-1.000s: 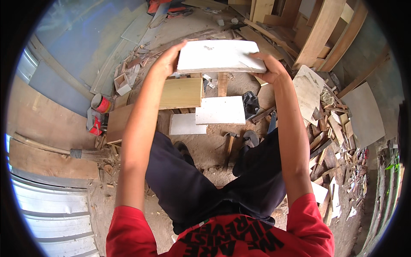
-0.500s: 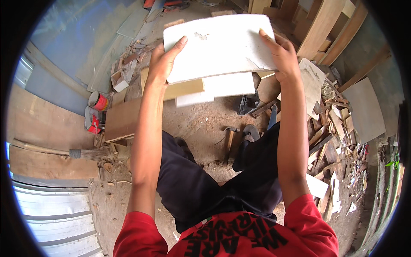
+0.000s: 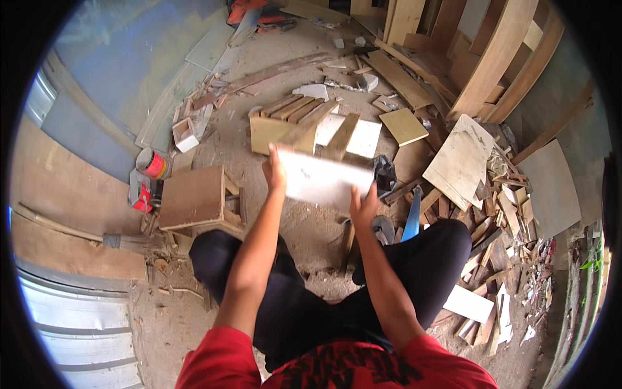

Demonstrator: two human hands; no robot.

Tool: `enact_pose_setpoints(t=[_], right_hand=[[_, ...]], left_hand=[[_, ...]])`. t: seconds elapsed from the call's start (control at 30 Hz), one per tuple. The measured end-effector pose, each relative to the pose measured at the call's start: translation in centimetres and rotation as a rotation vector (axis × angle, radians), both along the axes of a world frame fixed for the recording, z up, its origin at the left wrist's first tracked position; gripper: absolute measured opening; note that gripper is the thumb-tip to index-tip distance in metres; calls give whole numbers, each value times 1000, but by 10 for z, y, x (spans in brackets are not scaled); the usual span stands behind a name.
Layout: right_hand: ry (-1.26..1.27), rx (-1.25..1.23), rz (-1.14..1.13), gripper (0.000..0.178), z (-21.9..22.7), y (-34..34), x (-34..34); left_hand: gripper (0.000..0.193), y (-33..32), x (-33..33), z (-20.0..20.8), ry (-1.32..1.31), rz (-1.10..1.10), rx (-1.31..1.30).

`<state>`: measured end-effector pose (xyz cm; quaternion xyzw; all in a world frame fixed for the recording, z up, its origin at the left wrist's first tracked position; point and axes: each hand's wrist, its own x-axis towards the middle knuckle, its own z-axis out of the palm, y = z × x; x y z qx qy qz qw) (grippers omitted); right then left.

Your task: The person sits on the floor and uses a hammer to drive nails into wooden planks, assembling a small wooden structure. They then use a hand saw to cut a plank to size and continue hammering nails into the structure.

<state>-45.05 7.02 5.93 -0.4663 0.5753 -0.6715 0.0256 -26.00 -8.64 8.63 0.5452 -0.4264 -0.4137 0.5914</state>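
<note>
Between my hands is a white rectangular board (image 3: 324, 178), slightly blurred and tilted down toward its right end. My left hand (image 3: 275, 170) grips its left end, and my right hand (image 3: 364, 206) has hold of the right end. Just beyond the board stands a wooden piece with several slats (image 3: 295, 109) and a pale yellowish side panel (image 3: 264, 135). A white panel (image 3: 364, 137) lies against the slatted piece on its right. Close to my right hand, on the ground, are a black plastic bag (image 3: 385, 175) and the blue blade of a saw (image 3: 413, 214). A hammer (image 3: 348, 243) lies below the board, partly hidden.
On the left are a small wooden stool-like box (image 3: 192, 198), a red can (image 3: 152, 163) and a broom (image 3: 123, 241). Scrap wood (image 3: 505, 233) is heaped on the right beside a large dirty board (image 3: 459, 161). Tall planks (image 3: 495, 58) lean at the back right.
Both hands have brought the white board down and nearer my body, and it now appears smaller and more tilted. The slatted wooden piece behind it has come into view. My knees have spread apart.
</note>
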Motion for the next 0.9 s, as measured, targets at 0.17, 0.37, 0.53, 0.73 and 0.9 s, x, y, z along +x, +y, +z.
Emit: enact_pose_setpoints(t=[0.17,0.37,0.53,0.73,0.9], right_hand=[[-59,462,275,44,-51,40,39],[205,857,375,51,-115,90,37],[269,1139,551,53,-157,86,35],[416,1196,498,42,-146,72,-18],[195,1005,221,46,-93,33,-33]], left_hand=[[80,19,67,-58,-16,86,107],[96,73,64,-80,-230,-20,448],[81,83,108,-132,-752,-251,505],[61,116,43,-89,-1088,-350,-73],[54,108,5,-40,-956,-377,-311]])
